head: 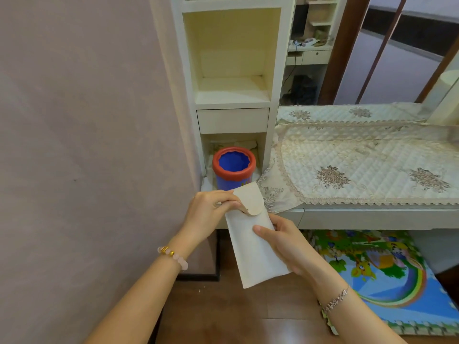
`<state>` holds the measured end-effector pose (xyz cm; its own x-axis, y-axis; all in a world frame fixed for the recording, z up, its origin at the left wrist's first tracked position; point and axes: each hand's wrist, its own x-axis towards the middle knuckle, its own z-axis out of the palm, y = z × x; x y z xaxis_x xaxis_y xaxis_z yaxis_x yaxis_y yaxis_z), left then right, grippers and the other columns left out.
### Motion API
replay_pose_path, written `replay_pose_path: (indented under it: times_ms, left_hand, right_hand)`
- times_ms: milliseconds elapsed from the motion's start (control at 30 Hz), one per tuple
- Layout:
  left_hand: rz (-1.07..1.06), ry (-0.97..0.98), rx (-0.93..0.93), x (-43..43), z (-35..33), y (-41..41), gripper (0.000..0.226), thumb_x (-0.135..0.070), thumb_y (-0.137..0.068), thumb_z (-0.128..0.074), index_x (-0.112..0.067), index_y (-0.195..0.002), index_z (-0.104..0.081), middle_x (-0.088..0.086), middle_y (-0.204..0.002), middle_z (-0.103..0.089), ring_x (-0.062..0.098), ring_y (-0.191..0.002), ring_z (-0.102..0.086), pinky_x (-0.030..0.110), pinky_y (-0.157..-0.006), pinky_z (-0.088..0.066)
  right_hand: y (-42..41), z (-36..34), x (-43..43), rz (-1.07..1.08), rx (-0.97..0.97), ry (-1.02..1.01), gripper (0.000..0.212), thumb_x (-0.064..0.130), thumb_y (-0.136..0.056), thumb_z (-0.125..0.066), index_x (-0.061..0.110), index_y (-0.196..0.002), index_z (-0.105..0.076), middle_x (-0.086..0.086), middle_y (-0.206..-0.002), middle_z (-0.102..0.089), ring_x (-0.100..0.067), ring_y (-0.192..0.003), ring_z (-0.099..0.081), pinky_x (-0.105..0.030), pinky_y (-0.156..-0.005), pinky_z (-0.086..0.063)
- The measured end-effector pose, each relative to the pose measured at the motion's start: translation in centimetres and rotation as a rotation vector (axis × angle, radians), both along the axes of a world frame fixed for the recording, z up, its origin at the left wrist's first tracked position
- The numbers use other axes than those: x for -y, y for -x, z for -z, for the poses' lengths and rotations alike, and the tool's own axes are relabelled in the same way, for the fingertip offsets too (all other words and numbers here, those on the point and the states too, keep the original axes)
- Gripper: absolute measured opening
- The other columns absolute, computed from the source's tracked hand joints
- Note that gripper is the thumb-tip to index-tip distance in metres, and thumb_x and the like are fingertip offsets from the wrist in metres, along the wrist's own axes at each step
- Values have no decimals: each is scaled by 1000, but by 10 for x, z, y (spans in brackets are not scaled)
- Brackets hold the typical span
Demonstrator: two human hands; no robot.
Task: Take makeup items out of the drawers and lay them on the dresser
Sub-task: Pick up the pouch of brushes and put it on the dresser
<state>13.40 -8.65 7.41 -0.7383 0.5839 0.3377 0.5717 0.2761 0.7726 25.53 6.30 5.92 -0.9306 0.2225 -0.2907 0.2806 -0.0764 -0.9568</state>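
A flat cream pouch [250, 254] with a rounded flap is held in front of the dresser edge, in both hands. My left hand [211, 212] pinches the flap at the pouch's top. My right hand [285, 244] grips the pouch's right side, thumb across its front. The dresser top [360, 167] lies to the right under a quilted, lace-edged cloth with nothing on it. A small drawer [233, 119] in the white shelf tower is closed. What the pouch holds is hidden.
A blue tub with a red rim [234, 167] stands in the cubby under the small drawer. An open shelf cubby [231, 58] is above. A mirror [372, 50] backs the dresser. A colourful foam mat [387, 276] covers the floor at right. A wall [87, 145] fills the left.
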Motion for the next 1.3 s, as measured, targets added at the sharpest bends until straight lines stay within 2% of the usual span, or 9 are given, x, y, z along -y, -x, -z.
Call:
replay_pose_path:
  times_ms: [233,433,533,700,800,900,1033,1133,1300]
  left_hand:
    - [-175,-233,356,-9,-11,28,26,-13,-87,-61,-31,-70,-68,-18,-65,-66,-3,-66,-58,24,-62,-47]
    - [-334,-359,468,-7,-2,45,14,-12,-87,-61,-25,-94,-62,-6,-91,-66,16,-83,-62,26,-66,-52]
    - [-320,-305,309,-7,2,42,37,-5,-85,-61,-24,-116,-55,-10,-110,-55,8,-94,-56,18,-81,-48]
    - [-184,16,-273,1,14,28,31,-4,-89,-55,-11,-118,-62,2,-125,-58,15,-119,-49,11,-103,-27]
    - [-85,89,-82,2,21,19,34,-24,-93,-52,-16,-126,-57,-2,-138,-49,12,-133,-36,26,-110,-25]
    - [-11,46,176,3,23,12,47,-36,-86,-57,-24,-130,-50,-9,-143,-40,4,-132,-32,20,-107,-26]
    - [26,-80,495,2,25,3,52,-19,-79,-71,-31,-124,-48,-7,-127,-55,5,-117,-51,24,-95,-44]
    - [53,-212,631,1,25,0,50,-1,-76,-70,-19,-119,-53,1,-118,-62,9,-106,-60,18,-83,-48]
    - [46,-309,834,1,25,-5,42,0,-80,-65,-10,-119,-53,11,-107,-69,24,-98,-67,34,-78,-55]
  right_hand:
    - [-2,10,-7,-43,47,-49,19,17,-88,-59,18,-107,-64,-5,-99,-73,-23,-89,-70,-44,-85,-55]
    - [-5,16,-2,-40,43,-39,19,17,-88,-60,21,-105,-65,-3,-97,-73,-21,-88,-70,-40,-82,-56]
    - [-6,16,-5,-34,46,-23,19,16,-88,-60,21,-105,-65,-3,-97,-74,-22,-88,-70,-39,-80,-56]
    - [-7,15,-8,-15,33,12,20,16,-88,-60,19,-108,-64,-5,-100,-73,-24,-90,-70,-41,-81,-56]
    - [-5,14,-9,-1,23,38,21,15,-88,-61,19,-108,-64,-6,-101,-73,-26,-91,-69,-44,-83,-55]
    - [-5,15,-9,-1,9,39,22,15,-87,-62,20,-109,-64,-6,-101,-73,-27,-92,-69,-44,-83,-55]
    - [-6,15,-9,0,-14,38,29,18,-82,-65,21,-111,-64,-6,-102,-73,-25,-92,-69,-42,-82,-55]
    - [-7,14,-9,8,-21,37,29,16,-84,-66,19,-113,-63,-6,-102,-72,-25,-92,-69,-41,-80,-56]
    - [-8,16,-8,66,-10,30,31,13,-83,-67,17,-112,-61,-4,-100,-73,-21,-87,-71,-33,-72,-57]
